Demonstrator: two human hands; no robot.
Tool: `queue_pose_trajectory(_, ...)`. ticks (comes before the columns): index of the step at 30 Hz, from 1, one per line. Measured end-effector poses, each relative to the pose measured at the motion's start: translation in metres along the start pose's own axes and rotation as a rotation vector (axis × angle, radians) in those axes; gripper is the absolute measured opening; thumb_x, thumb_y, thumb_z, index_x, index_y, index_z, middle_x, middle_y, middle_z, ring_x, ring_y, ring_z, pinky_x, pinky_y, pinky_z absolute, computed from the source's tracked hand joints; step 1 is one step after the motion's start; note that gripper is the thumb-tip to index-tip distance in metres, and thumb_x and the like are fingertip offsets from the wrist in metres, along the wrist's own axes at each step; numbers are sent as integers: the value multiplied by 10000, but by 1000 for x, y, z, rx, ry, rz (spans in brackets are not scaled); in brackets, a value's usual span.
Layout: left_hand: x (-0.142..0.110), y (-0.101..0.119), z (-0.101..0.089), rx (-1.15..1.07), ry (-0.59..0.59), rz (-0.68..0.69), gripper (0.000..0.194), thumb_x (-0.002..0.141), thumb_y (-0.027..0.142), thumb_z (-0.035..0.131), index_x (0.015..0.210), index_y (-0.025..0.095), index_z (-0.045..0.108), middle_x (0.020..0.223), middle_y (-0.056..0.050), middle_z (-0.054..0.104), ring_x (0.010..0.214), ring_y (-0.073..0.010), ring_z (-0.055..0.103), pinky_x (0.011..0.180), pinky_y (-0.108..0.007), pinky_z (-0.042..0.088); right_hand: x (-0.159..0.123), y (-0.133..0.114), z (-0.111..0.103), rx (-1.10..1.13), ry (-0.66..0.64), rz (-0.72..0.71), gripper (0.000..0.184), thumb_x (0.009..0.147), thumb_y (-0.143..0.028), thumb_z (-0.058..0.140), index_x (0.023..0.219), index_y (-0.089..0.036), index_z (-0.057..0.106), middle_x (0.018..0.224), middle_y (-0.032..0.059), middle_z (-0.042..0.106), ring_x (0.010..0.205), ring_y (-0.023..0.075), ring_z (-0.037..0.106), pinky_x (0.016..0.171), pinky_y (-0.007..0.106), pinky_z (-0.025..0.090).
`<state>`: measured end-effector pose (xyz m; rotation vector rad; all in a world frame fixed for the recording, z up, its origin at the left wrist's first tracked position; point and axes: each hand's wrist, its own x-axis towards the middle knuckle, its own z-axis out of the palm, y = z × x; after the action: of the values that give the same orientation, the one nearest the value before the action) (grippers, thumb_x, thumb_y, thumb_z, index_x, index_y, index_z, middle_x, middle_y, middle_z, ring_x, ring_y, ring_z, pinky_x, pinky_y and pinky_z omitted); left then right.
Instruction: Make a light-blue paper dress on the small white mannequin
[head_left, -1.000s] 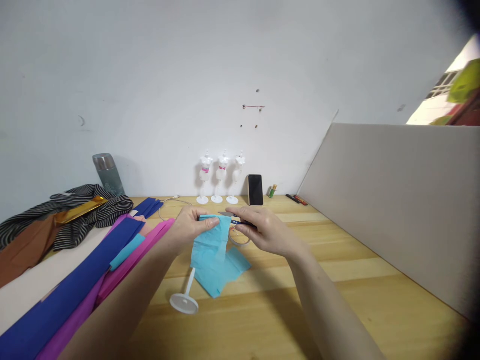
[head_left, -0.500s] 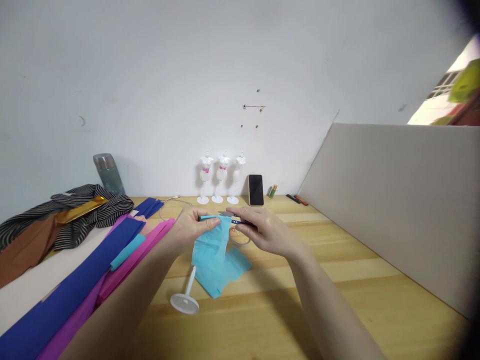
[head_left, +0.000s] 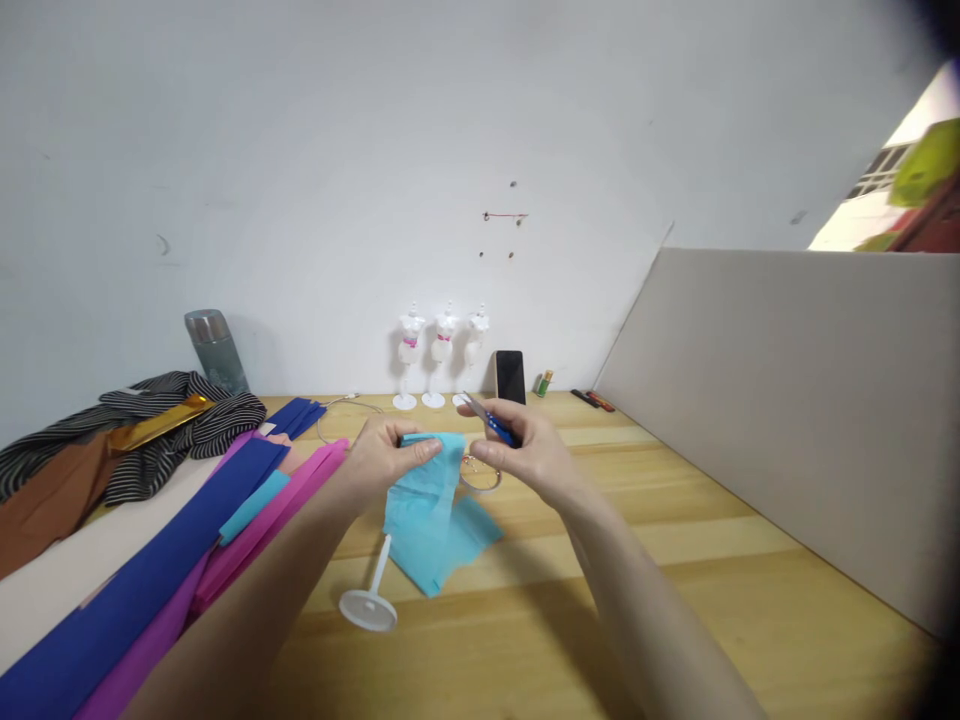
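Note:
My left hand (head_left: 382,458) pinches the top edge of a light-blue piece of thin fabric (head_left: 420,510), thumb in front. A white stem with a round base (head_left: 367,608) sticks out from under the fabric towards me, tilted; whatever its upper part is stays hidden. My right hand (head_left: 529,450) is closed around small blue-handled thread snips (head_left: 499,428), their pointed metal blades aimed up and left, apart from the fabric. Below and between the hands, a loose ring-shaped band (head_left: 484,480) lies on the table.
Three small white dress-form mannequins (head_left: 442,345) stand against the wall, beside a phone (head_left: 510,376) and a small green bottle (head_left: 544,383). Folded coloured fabrics (head_left: 150,590), a striped cloth (head_left: 165,400) and a flask (head_left: 217,350) are at left. A white panel (head_left: 795,400) borders the right.
My right hand has drawn back from the fabric's top edge and turned, tilting the snips' blades upward. My left hand and the fabric stay nearly in place.

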<state>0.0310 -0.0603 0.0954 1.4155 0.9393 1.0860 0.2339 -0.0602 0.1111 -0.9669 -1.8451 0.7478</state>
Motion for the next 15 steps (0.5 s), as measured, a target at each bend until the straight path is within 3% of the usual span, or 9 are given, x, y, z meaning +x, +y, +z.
queue_pose_trajectory(2,0,-1,1,5,-11,6,340,567,426,809,611,122,663,530,10,590,478,-96,500,479,-219,393,0,-1,9,44,-41,58,370,681,-391,699,952,-143,655,556,-71,376,512,88,347,490,237,294)
queue_pose_trajectory(7,0,-3,1,-11,-44,20,356,591,439,804,597,127,633,513,16,558,467,-87,473,470,-214,362,3,4,24,138,-54,109,199,676,-332,659,665,-174,538,575,-57,394,547,90,355,512,236,287)
queue_pose_trajectory(11,1,-4,-2,-49,-84,72,416,669,509,745,583,128,601,525,17,538,486,-81,461,495,-215,368,3,3,23,198,-72,140,210,670,-334,645,631,-182,504,570,-57,393,545,91,346,507,238,272)
queue_pose_trajectory(15,1,0,-3,-70,-36,106,488,674,551,728,510,128,549,494,20,505,475,-73,432,491,-214,361,2,1,21,212,-82,167,200,659,-328,644,638,-183,508,583,-54,402,554,94,354,522,244,281)
